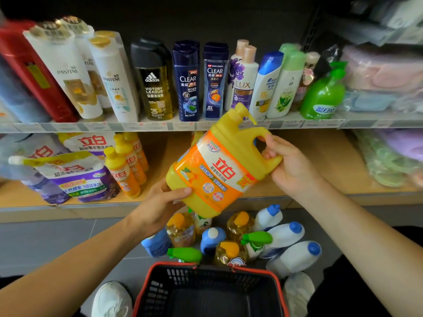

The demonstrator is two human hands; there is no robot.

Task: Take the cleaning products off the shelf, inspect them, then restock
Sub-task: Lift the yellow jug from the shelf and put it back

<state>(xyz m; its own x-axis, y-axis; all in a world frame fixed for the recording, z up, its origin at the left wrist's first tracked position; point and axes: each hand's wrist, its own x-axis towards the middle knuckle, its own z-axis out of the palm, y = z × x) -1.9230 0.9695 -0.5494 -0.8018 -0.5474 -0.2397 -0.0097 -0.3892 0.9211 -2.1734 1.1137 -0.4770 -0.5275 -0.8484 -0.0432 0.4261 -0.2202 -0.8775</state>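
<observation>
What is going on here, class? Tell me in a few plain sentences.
A person holds a yellow jug tilted before the shelves. The right hand grips its handle; the left hand holds its base. Below, bottles crowd the floor, some upright and some lying, next to a basket at the person's feet.

The lower wooden shelf [332, 156] lies bare from 12 to 2 o'clock, partly behind the big yellow plastic jug [219, 165] held up before it. At 10 o'clock small orange plastic bottles [126, 165] and purple refill pouches [80, 179] block it; at 3 o'clock, wrapped pastel cloths [389, 161]. On the floor at 6 o'clock, crowded white and amber bottles [283, 236] stand close before the black mesh basket [194, 280].
</observation>
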